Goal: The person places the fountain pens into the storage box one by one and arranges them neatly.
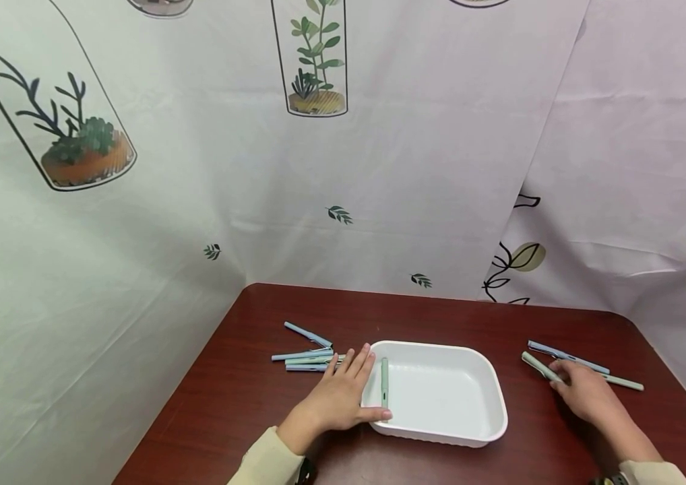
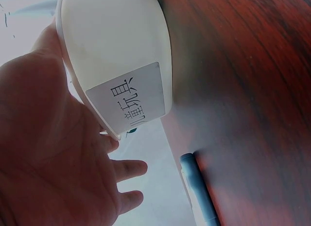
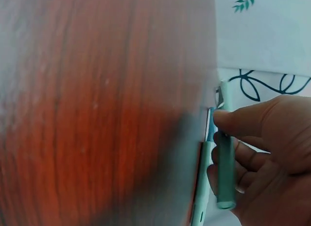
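Note:
A white rectangular tray [image 1: 440, 434] stands at the middle of the table, with a green pen [image 1: 385, 384] lying inside along its left wall. My left hand [image 1: 343, 394] rests on the tray's left rim, fingers spread and straight; the left wrist view shows a printed label [image 2: 129, 97] on the tray's side. Over at the right, my right hand [image 1: 585, 391] pinches another green pen [image 3: 226, 167] between thumb and fingers, above the table. Just behind that hand lie a blue pen [image 1: 567, 356] and one more green pen [image 1: 625, 382].
Left of the tray lies a loose group of pens, among them a blue pen [image 1: 308, 334] set at an angle and another blue pen [image 1: 297, 355]. The dark red table [image 1: 209, 417] ends at a patterned cloth [image 1: 349, 168] behind and at the sides.

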The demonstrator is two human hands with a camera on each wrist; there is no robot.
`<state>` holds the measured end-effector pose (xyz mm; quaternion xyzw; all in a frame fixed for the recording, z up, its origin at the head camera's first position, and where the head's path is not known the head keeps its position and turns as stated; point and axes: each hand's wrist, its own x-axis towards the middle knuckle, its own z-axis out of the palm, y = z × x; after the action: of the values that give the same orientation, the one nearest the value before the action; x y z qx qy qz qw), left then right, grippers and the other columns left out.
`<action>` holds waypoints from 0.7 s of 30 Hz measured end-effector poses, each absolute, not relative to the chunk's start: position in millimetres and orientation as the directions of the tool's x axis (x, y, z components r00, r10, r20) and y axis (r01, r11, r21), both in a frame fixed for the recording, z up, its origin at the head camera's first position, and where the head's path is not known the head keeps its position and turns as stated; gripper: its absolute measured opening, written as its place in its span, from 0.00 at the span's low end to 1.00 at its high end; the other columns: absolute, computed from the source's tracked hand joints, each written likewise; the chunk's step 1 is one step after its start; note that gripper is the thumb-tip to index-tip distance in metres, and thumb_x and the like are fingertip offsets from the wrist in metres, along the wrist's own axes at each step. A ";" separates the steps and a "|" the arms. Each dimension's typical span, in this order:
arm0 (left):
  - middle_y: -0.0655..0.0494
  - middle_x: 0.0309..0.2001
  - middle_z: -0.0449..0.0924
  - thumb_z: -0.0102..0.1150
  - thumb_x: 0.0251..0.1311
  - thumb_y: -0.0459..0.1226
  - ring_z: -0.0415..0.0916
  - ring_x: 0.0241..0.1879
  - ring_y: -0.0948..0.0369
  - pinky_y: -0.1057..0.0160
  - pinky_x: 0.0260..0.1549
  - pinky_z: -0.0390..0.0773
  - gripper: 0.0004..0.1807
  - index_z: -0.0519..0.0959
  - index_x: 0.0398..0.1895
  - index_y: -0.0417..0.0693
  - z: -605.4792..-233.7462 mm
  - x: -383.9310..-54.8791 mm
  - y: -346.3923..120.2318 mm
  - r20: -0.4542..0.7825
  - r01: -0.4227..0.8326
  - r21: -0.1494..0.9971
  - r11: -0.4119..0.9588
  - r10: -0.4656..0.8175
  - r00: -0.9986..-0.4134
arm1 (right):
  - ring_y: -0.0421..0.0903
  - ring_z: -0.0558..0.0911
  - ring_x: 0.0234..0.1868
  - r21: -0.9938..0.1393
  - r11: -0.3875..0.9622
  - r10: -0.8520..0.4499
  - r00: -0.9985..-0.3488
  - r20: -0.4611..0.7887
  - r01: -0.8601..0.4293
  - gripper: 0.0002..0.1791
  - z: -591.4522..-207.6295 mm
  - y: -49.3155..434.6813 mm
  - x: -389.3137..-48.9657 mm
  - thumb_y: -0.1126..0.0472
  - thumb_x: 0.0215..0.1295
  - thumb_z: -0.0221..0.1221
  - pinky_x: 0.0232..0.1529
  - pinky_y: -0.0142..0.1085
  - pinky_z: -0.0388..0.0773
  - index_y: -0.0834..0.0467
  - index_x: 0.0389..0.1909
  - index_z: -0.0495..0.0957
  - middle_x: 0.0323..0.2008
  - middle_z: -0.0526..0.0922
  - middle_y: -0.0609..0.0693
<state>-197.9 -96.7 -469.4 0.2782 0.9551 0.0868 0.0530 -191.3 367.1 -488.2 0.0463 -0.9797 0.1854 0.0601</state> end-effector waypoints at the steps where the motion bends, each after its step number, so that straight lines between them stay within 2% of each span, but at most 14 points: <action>1: 0.50 0.82 0.43 0.49 0.59 0.74 0.47 0.79 0.45 0.38 0.73 0.50 0.59 0.49 0.82 0.45 -469.5 -198.0 -96.8 -0.052 0.522 0.196 0.830 0.541 -0.840 | 0.57 0.81 0.34 -0.365 0.924 -0.069 -0.989 0.131 -0.112 0.08 -487.4 367.0 -191.0 0.69 0.61 0.65 0.37 0.56 0.76 0.66 0.40 0.80 0.30 0.83 0.53; 6: 0.49 0.82 0.43 0.49 0.59 0.74 0.47 0.79 0.45 0.38 0.74 0.50 0.59 0.49 0.82 0.45 -469.5 -198.5 -96.8 -0.053 0.524 0.196 0.829 0.542 -0.839 | 0.48 0.78 0.32 -0.421 0.901 -0.051 -0.991 0.125 -0.100 0.09 -484.4 364.9 -188.0 0.65 0.61 0.67 0.35 0.47 0.74 0.64 0.41 0.83 0.30 0.82 0.48; 9: 0.49 0.82 0.43 0.49 0.59 0.74 0.48 0.79 0.45 0.38 0.74 0.50 0.59 0.49 0.82 0.45 -469.9 -198.5 -96.8 -0.052 0.526 0.195 0.828 0.544 -0.837 | 0.41 0.76 0.32 -0.520 0.853 -0.012 -0.997 0.073 -0.048 0.11 -483.1 363.0 -185.7 0.61 0.64 0.67 0.34 0.39 0.71 0.63 0.43 0.82 0.32 0.83 0.47; 12: 0.49 0.82 0.44 0.49 0.60 0.73 0.48 0.79 0.44 0.38 0.74 0.50 0.59 0.50 0.82 0.45 -470.6 -198.5 -96.9 -0.048 0.529 0.194 0.826 0.546 -0.836 | 0.39 0.77 0.32 -0.670 0.740 0.023 -0.998 -0.060 0.057 0.18 -481.9 360.8 -184.6 0.57 0.70 0.64 0.33 0.35 0.73 0.68 0.50 0.79 0.36 0.85 0.49; 15: 0.49 0.82 0.44 0.49 0.60 0.73 0.48 0.79 0.44 0.38 0.74 0.50 0.58 0.50 0.82 0.45 -470.4 -198.3 -97.1 -0.047 0.531 0.193 0.825 0.548 -0.835 | 0.38 0.79 0.34 -0.794 0.582 0.033 -0.981 -0.190 0.173 0.24 -482.6 358.3 -183.4 0.57 0.73 0.60 0.34 0.34 0.77 0.74 0.57 0.73 0.39 0.85 0.50; 21: 0.47 0.82 0.45 0.50 0.60 0.73 0.49 0.78 0.43 0.37 0.73 0.51 0.58 0.50 0.81 0.44 -466.3 -197.1 -97.5 -0.048 0.537 0.202 0.819 0.556 -0.830 | 0.36 0.83 0.37 -0.911 0.364 -0.029 -0.975 -0.221 0.196 0.29 -487.3 355.0 -177.1 0.62 0.72 0.60 0.39 0.34 0.82 0.81 0.61 0.65 0.41 0.85 0.48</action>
<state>-197.1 -97.5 -466.3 0.2871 0.9522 0.0901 0.0523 -177.1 355.0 -487.3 -0.0511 -0.8198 0.5616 -0.0999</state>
